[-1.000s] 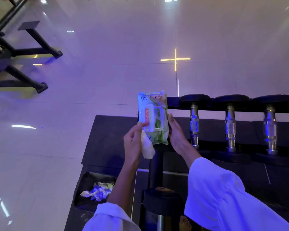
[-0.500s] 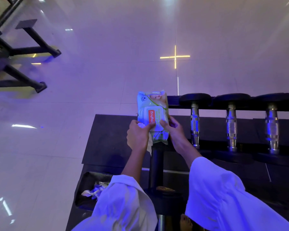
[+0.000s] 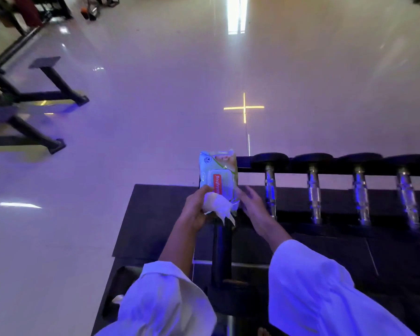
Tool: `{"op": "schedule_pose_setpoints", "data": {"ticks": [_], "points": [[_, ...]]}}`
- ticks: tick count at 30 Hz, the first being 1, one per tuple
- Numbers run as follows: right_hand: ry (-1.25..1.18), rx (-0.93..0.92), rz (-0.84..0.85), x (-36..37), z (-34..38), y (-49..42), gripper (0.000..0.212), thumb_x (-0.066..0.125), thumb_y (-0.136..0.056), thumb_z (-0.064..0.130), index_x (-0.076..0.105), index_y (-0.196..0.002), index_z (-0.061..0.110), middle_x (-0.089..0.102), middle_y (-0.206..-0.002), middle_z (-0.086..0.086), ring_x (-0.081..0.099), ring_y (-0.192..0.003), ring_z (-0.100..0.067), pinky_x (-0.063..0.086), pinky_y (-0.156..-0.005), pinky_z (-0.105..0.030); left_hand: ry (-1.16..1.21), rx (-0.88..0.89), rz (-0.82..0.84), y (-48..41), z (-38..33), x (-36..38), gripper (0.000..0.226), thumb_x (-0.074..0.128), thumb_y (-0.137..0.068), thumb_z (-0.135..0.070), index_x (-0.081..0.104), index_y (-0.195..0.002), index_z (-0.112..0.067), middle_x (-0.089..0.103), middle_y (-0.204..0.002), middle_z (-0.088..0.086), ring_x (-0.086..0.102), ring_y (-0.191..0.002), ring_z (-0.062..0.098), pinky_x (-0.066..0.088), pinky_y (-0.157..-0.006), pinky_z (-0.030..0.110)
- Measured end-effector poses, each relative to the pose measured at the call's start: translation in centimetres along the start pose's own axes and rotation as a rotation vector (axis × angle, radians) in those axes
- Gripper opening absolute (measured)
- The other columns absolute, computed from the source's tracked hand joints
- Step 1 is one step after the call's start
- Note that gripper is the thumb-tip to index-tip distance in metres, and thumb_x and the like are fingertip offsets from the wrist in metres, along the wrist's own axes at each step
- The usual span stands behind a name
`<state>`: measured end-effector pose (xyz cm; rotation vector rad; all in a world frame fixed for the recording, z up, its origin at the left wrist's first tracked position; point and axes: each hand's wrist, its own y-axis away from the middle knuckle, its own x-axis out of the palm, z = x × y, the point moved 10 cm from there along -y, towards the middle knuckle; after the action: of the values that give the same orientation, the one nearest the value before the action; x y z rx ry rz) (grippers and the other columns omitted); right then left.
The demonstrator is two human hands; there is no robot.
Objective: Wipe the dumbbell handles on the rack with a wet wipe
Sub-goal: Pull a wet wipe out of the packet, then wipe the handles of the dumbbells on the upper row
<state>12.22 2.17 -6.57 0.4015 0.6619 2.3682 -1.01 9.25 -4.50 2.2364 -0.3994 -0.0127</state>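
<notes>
Wipe (image 3: 217, 206) is pinched by the left hand (image 3: 194, 209), fingers curled on it, below the pack (image 3: 218, 173); the right hand (image 3: 254, 206), fingers apart, hovers between pack and handles (image 3: 270, 190).

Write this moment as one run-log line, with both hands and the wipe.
left hand: grips white wet wipe | right hand: open beside green wipe pack | chrome dumbbell handles: untouched

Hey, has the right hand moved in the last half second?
Yes. The right hand has come off the wet wipes pack lid, shifting right toward the nearest dumbbell handle.
</notes>
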Motion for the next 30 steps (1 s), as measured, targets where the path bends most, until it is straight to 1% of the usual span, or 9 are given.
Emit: {"op": "schedule_pose_setpoints", "data": {"ticks": [5,8,11,14,17,21,25,27,30], "points": [[-0.042,-0.070,-0.141,-2.1,1.8,7.8,0.016,0.050,-0.095,0.022,0.062,-0.095,0.012,0.060,-0.097,-0.002,0.056,-0.086,-0.008,0.040,-0.067,-0.012,-0.102,0.253,0.082,4.9,-1.4,1.2,0.014,0.051,-0.082,0.006,0.059,-0.083,-0.005,0.057,-0.076,0.012,0.056,-0.064,0.023,0.052,-0.053,0.028],[-0.159,-0.019,-0.293,-3.7,0.6,11.5,0.021,0.051,-0.094,0.026,0.062,-0.099,0.009,0.065,-0.108,-0.016,0.060,-0.098,-0.023,0.042,-0.067,-0.020,-0.153,0.398,0.102,7.7,-1.4,2.1,0.012,0.060,-0.084,-0.001,0.061,-0.086,-0.013,0.061,-0.077,0.006,0.060,-0.065,0.018,0.053,-0.056,0.032],[-0.406,0.159,-0.186,-2.3,-0.5,14.1,0.041,0.048,-0.094,0.039,0.061,-0.109,0.004,0.064,-0.109,-0.020,0.062,-0.090,-0.029,0.053,-0.066,-0.030,-0.125,0.347,0.234,9.9,0.8,4.5,0.008,0.060,-0.086,-0.004,0.062,-0.089,-0.011,0.065,-0.075,0.005,0.062,-0.062,0.015,0.050,-0.054,0.026],[-0.546,0.101,-0.160,-2.8,-0.2,15.2,0.035,0.054,-0.092,0.029,0.062,-0.111,0.002,0.065,-0.104,-0.018,0.062,-0.083,-0.026,0.055,-0.071,-0.033,-0.095,0.328,0.284,11.3,2.6,5.7,0.008,0.058,-0.089,-0.010,0.065,-0.085,-0.011,0.065,-0.078,0.008,0.059,-0.069,0.018,0.048,-0.064,0.030],[-0.532,0.062,-0.252,-5.0,-0.4,16.2,0.015,0.058,-0.090,0.014,0.062,-0.101,0.005,0.063,-0.092,-0.011,0.059,-0.075,-0.018,0.053,-0.059,-0.023,-0.155,0.418,0.271,12.2,2.8,6.1,0.013,0.063,-0.086,-0.009,0.071,-0.076,-0.014,0.065,-0.074,0.006,0.056,-0.074,0.021,0.045,-0.070,0.034],[-0.548,0.065,-0.211,-6.8,-0.6,16.8,0.006,0.058,-0.089,0.013,0.062,-0.087,0.010,0.067,-0.075,-0.005,0.063,-0.066,-0.015,0.052,-0.046,-0.020,-0.234,0.360,0.324,12.0,4.1,7.0,0.020,0.067,-0.083,-0.008,0.067,-0.102,-0.013,0.067,-0.089,-0.002,0.061,-0.082,0.014,0.049,-0.077,0.031],[-0.446,0.043,-0.209,-9.3,-0.9,16.9,0.014,0.062,-0.087,0.013,0.066,-0.098,0.006,0.067,-0.074,-0.003,0.061,-0.066,-0.012,0.051,-0.052,-0.020,-0.287,0.293,0.407,13.2,6.0,9.0,0.006,0.064,-0.083,-0.003,0.067,-0.089,-0.005,0.069,-0.069,-0.001,0.060,-0.064,0.011,0.049,-0.059,0.018],[-0.337,-0.019,-0.296,-11.5,-0.7,16.9,0.019,0.065,-0.085,0.011,0.065,-0.103,0.007,0.064,-0.081,-0.004,0.058,-0.070,-0.011,0.048,-0.057,-0.016,-0.237,0.319,0.307,13.5,6.3,9.1,0.001,0.065,-0.083,-0.003,0.065,-0.082,-0.004,0.067,-0.066,0.003,0.058,-0.058,0.012,0.047,-0.052,0.019],[-0.103,-0.202,-0.392,-14.2,0.9,17.2,0.020,0.067,-0.083,0.009,0.066,-0.103,0.005,0.065,-0.089,-0.006,0.058,-0.080,-0.012,0.045,-0.068,-0.014,-0.155,0.366,0.109,13.0,6.6,8.4,0.006,0.067,-0.081,-0.003,0.062,-0.078,-0.005,0.064,-0.073,0.011,0.058,-0.068,0.023,0.047,-0.062,0.032]]}}
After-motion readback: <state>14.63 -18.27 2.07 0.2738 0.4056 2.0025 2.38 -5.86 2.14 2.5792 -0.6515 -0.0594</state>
